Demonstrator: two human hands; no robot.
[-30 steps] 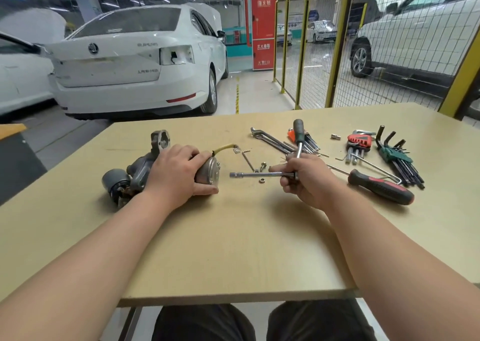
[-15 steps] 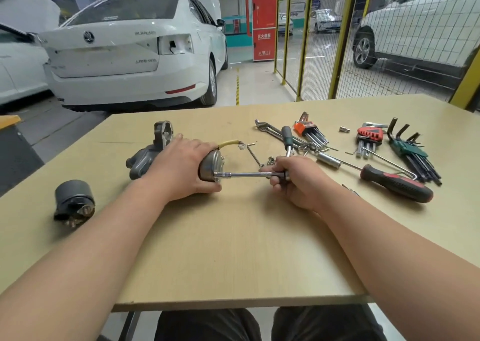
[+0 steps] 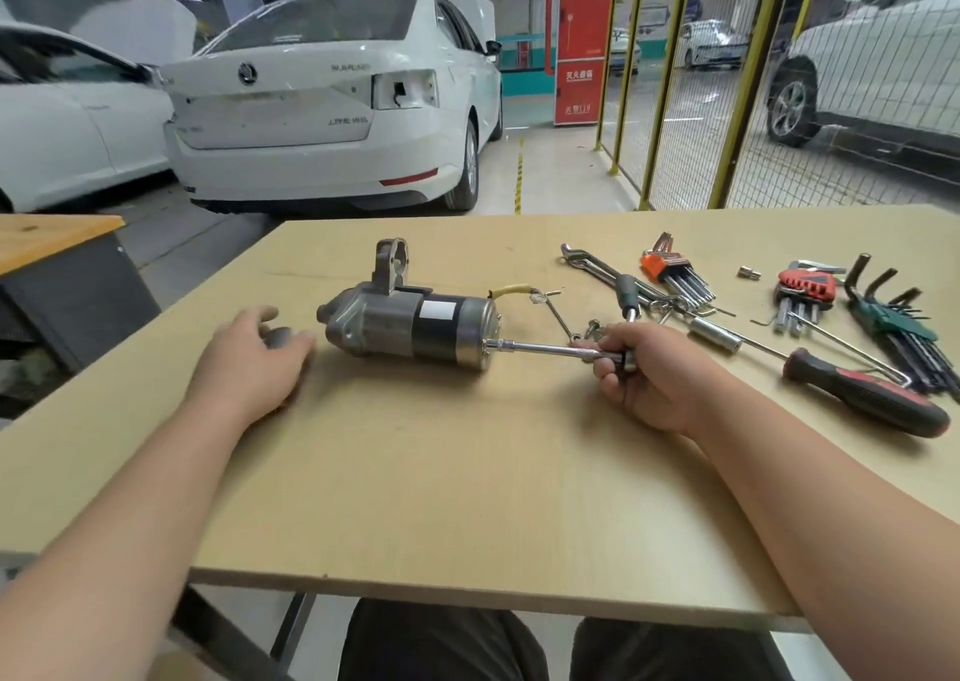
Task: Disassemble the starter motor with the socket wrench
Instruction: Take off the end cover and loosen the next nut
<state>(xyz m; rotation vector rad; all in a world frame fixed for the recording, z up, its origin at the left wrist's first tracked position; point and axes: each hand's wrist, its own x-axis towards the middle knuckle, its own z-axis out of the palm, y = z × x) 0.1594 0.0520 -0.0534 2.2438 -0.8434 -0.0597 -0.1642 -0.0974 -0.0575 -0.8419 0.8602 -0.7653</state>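
Steel socket wrench (image 3: pixel 550 349), gripped by the right hand (image 3: pixel 649 379), meets the starter motor (image 3: pixel 415 324) at its end cap; whether the blurred left hand (image 3: pixel 254 368) grips anything is unclear.

A pale wooden tabletop (image 3: pixel 467 498) stands in a garage with a grey floor (image 3: pixel 561 171), white cars (image 3: pixel 322 124), a yellow-posted mesh fence (image 3: pixel 696 124) and a red cabinet (image 3: pixel 579 41).

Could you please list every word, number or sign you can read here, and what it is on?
"消火栓": top of the red cabinet.
"119": the cabinet's bottom line; the characters before it are blurred.
The cabinet's middle line: too blurred to read.
Lettering on the car boot: too blurred to read.
White label on the motor: nothing readable.
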